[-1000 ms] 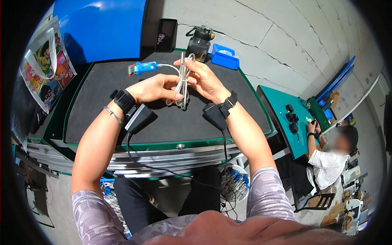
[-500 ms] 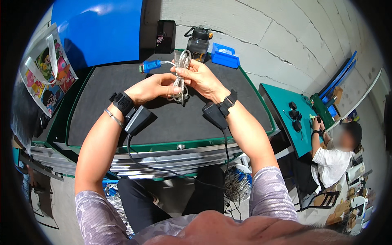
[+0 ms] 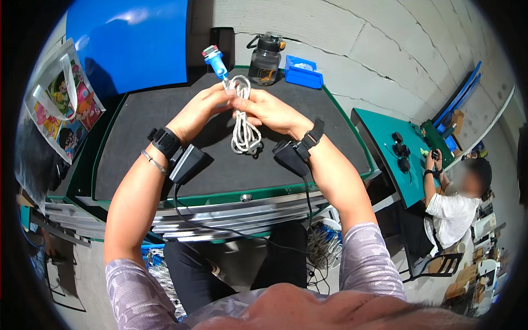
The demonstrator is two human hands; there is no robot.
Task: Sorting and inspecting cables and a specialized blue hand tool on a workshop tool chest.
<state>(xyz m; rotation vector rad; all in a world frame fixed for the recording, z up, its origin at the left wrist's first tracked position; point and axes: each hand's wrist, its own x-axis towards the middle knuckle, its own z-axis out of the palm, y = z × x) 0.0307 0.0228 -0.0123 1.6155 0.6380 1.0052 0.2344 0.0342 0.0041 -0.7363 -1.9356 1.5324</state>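
Between my hands, above the dark mat (image 3: 159, 132), is a coiled grey cable (image 3: 242, 132), its loops gathered into a long bundle. A blue connector (image 3: 216, 61) on the cable's end points up and away, past my fingertips. My right hand (image 3: 269, 111) grips the middle of the bundle, thumb laid across the loops. My left hand (image 3: 204, 108) is closed with its fingertips at the cable near the connector's base; the exact hold is partly hidden. Each wrist wears a black strap with a black box on it.
Behind the mat stand a dark water bottle (image 3: 266, 59), a blue tray (image 3: 303, 72) and a black phone (image 3: 223, 39). A printed bag (image 3: 69, 104) hangs at the left. To the right, a person sits at a green table (image 3: 385, 143). More cables (image 3: 324, 246) lie below the bench.
The connector has swung from pointing left to pointing up and away. My left hand has moved up from the lower loops to the cable near the connector; the bundle's lower loops now hang free.
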